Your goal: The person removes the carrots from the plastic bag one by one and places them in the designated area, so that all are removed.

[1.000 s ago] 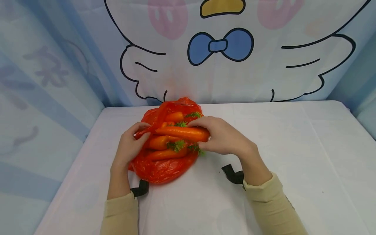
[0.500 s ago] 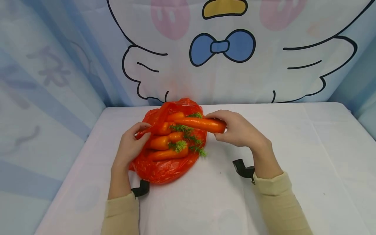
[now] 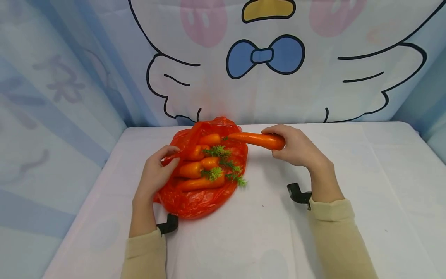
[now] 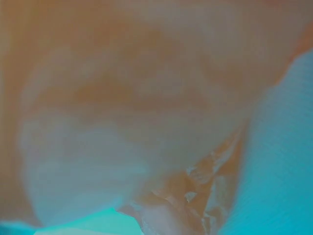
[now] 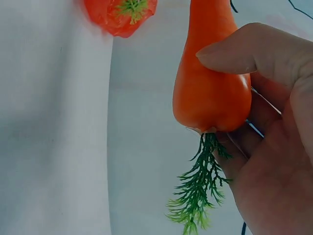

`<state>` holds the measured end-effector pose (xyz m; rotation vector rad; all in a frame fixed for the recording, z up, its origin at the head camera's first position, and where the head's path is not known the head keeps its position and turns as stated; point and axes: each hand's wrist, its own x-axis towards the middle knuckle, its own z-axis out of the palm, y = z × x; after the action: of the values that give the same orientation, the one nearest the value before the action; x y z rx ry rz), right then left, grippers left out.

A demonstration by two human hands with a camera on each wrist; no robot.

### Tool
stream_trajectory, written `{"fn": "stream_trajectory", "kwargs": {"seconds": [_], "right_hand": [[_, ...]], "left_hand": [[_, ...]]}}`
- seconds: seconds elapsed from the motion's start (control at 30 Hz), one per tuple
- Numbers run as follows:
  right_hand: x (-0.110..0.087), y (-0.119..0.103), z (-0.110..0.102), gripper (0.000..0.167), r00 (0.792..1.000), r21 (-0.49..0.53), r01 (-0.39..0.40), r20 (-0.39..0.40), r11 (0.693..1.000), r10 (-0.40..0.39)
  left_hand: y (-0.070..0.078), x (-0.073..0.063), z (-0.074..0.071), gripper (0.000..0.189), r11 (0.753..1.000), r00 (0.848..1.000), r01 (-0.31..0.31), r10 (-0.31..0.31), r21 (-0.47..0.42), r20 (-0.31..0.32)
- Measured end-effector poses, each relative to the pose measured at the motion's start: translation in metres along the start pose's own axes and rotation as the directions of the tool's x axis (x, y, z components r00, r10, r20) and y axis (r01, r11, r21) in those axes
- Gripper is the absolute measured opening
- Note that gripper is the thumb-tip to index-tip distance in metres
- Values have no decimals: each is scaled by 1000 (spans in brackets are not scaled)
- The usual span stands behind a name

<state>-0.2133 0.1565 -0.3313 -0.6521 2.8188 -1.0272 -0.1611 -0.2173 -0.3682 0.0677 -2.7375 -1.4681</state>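
Observation:
A red plastic bag (image 3: 195, 203) lies on the table with several orange carrots (image 3: 200, 183) and their green tops showing in its mouth. My left hand (image 3: 155, 172) pinches the bag's left edge between thumb and fingers. Held at its thick end, a carrot (image 3: 256, 139) is in my right hand (image 3: 296, 145), its thin tip pointing left over the bag's right side. In the right wrist view, my thumb presses on this carrot (image 5: 210, 93), and its green top (image 5: 200, 186) hangs free. Blurred plastic covers most of the left wrist view.
The bag rests on a white-covered table (image 3: 237, 240) near its back edge. Behind stands a curtain (image 3: 265, 97) printed with a cartoon figure and a blue bow. A black wrist mount (image 3: 299, 193) sticks out from each sleeve.
My right hand has drawn the carrot rightward and slightly back, from among the others to the bag's right side. The left hand keeps its grip on the bag.

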Motion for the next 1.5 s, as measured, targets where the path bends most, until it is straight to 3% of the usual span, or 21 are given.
{"fn": "stream_trajectory", "kwargs": {"seconds": [0.47, 0.73, 1.07, 1.5], "right_hand": [[4, 37, 2, 50, 992, 22, -127, -18, 992, 127], [7, 56, 12, 55, 976, 30, -216, 28, 976, 215], [11, 64, 19, 57, 973, -17, -225, 42, 974, 226], [9, 62, 13, 46, 991, -23, -134, -2, 991, 134]], "left_hand": [[1, -1, 0, 27, 1000, 1000, -11, 10, -5, -7], [1, -2, 0, 28, 1000, 1000, -15, 15, -4, -11], [0, -1, 0, 28, 998, 998, -56, 55, -7, -12], [-1, -2, -1, 29, 999, 998, -54, 54, -9, -20]]}}
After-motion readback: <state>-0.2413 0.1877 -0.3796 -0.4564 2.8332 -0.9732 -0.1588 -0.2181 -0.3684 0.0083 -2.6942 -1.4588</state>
